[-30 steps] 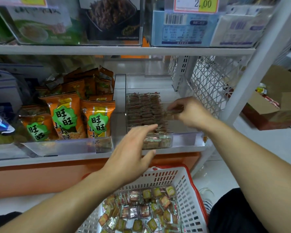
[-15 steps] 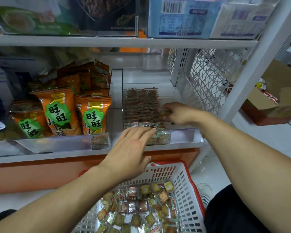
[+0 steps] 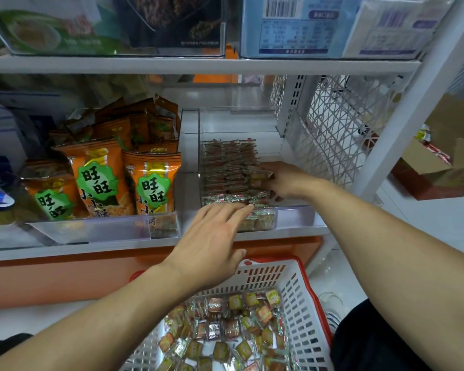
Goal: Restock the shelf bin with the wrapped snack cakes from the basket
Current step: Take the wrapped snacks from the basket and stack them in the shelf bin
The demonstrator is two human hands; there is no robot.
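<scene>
Placing step: right hand (image 3: 284, 180) pinches a cake (image 3: 259, 175) into the bin (image 3: 295, 210) rows; left hand (image 3: 212, 236), fingers straight, steadies the front cakes. Next: reach to the basket (image 3: 300, 285).

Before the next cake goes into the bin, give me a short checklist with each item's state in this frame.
1. Right hand inside the clear bin, setting a cake against the stacked cakes: ok.
2. Right hand's grip on that cake: cannot tell, the fingers are curled away from the camera.
3. Left hand free, fingers straight, tips at the bin's front row: ok.
4. Space in the bin: ok, bare floor shows behind and to the right of the rows.
5. Basket below the shelf holds loose cakes: ok.
</scene>
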